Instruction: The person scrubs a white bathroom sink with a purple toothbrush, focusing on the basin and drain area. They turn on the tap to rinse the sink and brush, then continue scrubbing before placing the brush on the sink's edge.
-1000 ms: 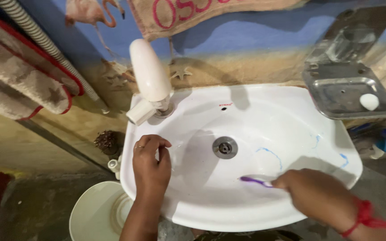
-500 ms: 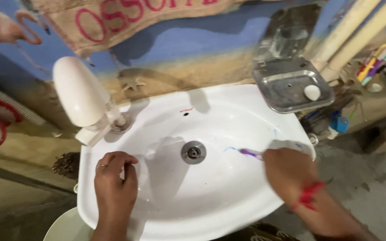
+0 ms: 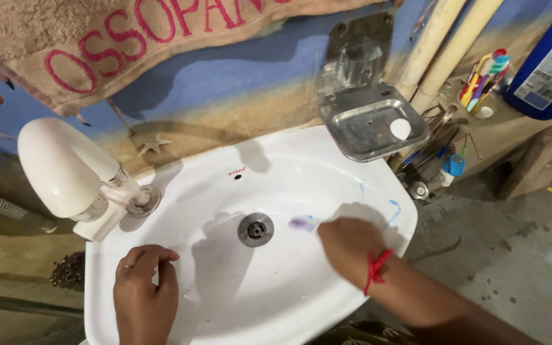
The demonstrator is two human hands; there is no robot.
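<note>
Your left hand [image 3: 143, 295] rests on the near left rim of the white ceramic wash basin [image 3: 225, 300], fingers curled together, holding nothing you can see. Your right hand [image 3: 349, 245], with a red thread at the wrist, is closed around the handle of a purple toothbrush [image 3: 302, 223]. The brush head is blurred and lies against the inside of the basin just right of the round metal drain [image 3: 255, 229]. Blue streaks [image 3: 393, 207] mark the basin's right wall beyond that hand. At the basin's back left corner stands a white plastic tap [image 3: 65, 167]. Just behind the basin's right rim a steel soap dish [image 3: 365, 131] is fixed to the wall, with a small white soap piece [image 3: 400, 128] in it. Farther right of the basin, a holder with coloured toothbrushes [image 3: 480, 78] stands beside a blue bottle [image 3: 547, 57]. Above the basin hangs a brown cloth with red lettering [image 3: 97, 45].
</note>
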